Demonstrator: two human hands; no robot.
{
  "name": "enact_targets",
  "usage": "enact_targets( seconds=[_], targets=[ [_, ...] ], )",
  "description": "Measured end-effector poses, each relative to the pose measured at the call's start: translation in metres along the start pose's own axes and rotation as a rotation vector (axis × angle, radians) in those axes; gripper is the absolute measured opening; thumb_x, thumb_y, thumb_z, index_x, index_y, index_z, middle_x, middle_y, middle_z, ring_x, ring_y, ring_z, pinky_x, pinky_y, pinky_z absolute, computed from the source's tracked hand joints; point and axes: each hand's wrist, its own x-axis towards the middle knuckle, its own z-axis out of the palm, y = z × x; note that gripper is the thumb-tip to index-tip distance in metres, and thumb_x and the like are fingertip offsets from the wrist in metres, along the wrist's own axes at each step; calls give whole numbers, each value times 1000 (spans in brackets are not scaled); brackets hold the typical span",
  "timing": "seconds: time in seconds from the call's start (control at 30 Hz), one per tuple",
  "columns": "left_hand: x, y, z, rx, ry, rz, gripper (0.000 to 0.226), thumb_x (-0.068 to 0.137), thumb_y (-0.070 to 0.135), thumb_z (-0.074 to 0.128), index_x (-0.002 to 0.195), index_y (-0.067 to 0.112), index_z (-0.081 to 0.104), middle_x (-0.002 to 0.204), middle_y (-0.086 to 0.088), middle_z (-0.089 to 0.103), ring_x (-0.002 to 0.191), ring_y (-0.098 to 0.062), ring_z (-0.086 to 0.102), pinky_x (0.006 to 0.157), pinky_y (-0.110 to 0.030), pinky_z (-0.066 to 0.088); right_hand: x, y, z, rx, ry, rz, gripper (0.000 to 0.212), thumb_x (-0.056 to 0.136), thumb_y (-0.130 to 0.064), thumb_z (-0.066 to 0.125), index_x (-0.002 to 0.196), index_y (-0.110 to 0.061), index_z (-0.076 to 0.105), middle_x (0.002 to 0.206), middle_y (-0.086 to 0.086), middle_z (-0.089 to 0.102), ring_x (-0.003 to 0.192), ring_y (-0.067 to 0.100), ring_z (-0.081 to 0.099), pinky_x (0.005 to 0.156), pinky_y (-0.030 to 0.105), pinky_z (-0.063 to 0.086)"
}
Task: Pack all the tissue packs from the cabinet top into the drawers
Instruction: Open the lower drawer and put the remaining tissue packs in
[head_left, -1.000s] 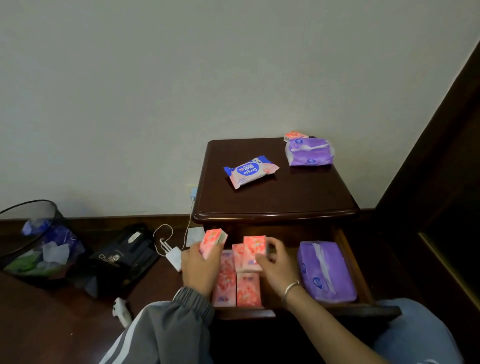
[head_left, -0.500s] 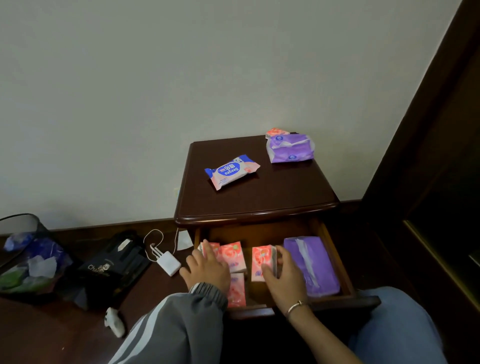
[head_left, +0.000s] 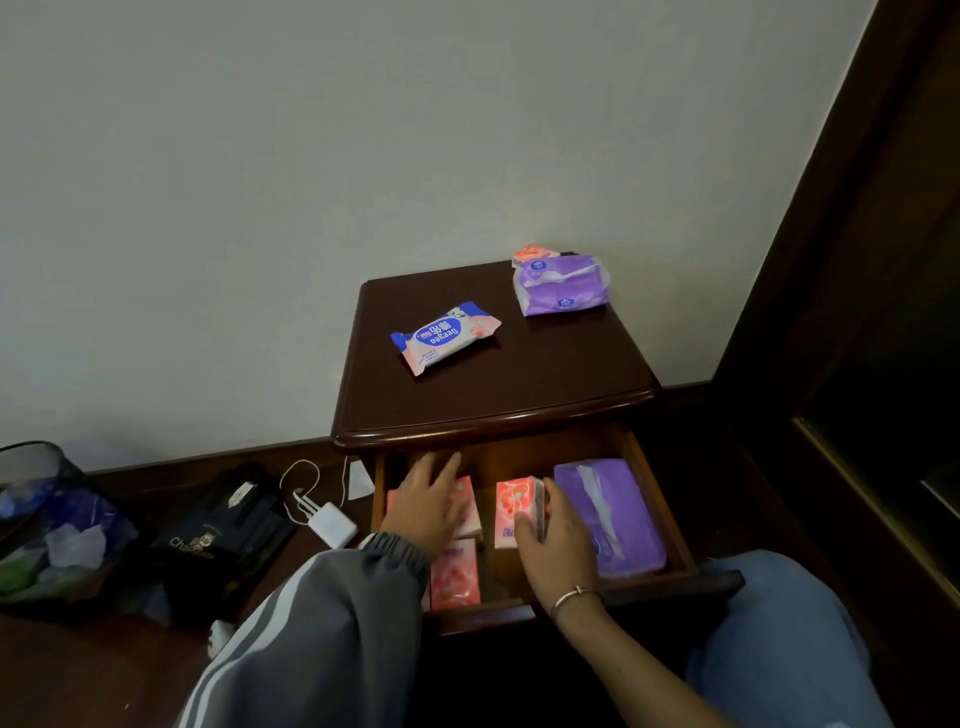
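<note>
Handling: the pocket packs look light, soft and squashy, and their film wrap is likely slick; best taken across the narrow sides, thumb against fingers, with a mild squeeze
Held pack (head_left: 518, 512): pink, standing on edge in the drawer (head_left: 662, 501), just left of the purple pack (head_left: 608, 514)
Right hand (head_left: 558, 545): fingers curled round the held pack's right edge, thumb on its pink face, pinching it
Left hand (head_left: 428, 506): fingers straight and a little spread, palm down on the flat packs (head_left: 454, 574) at the drawer's left; it grips nothing
Cabinet top (head_left: 519, 384): wipes (head_left: 445, 338) lie mid-top; an opened purple pack (head_left: 563, 286) sits at the back right, with a small pink pack (head_left: 532, 253) just behind it
Larger packs: probably bulkier and floppy, so hold them round the middle
</note>
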Motion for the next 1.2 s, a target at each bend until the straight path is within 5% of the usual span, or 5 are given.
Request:
enact_targets(
  seconds=[0.17, 0.37, 0.67, 0.97, 1.2],
  targets=[
    [13, 1, 12, 286, -255, 94, 60, 92, 61, 30, 147, 44, 13, 159, 7, 6, 146, -26, 5, 110, -66, 5, 2, 0, 3, -10, 1, 9, 54, 93, -32, 52, 142, -22, 33, 137, 1, 50, 123, 19, 52, 96, 31, 47],
    [23, -6, 4, 343, -349, 148, 61, 83, 58, 46, 138, 36, 34, 149, 3, 26, 134, -29, 29, 108, -67, 15, 2, 2, 5, -20, 15, 1, 54, 93, -33, 53, 142, -23, 33, 138, 0, 49, 124, 17, 50, 96, 27, 45],
    [19, 0, 8, 467, -252, 396, 42, 89, 46, 40, 122, 28, 58, 145, 5, 34, 139, -19, 21, 111, -60, 14, -2, 2, 6, 22, 138, 12, 56, 93, -36, 51, 144, -22, 31, 139, 0, 49, 121, 15, 53, 88, 20, 47],
    [12, -2, 1, 466, -375, 381, 56, 93, 60, 26, 132, 28, 48, 155, 3, 22, 146, -19, 2, 114, -60, 1, -1, -2, 2, -21, 84, 57, 55, 95, -35, 48, 145, -22, 28, 139, 2, 49, 121, 17, 53, 91, 26, 49],
    [-18, -30, -17, 84, -185, 234, 59, 92, 61, 34, 146, 45, 18, 153, 21, -11, 143, -9, -13, 115, -51, 1, 3, 0, 6, -319, -129, 113, 41, 88, -35, 54, 127, -25, 43, 120, 6, 60, 111, 28, 56, 89, 37, 48]
  ],
)
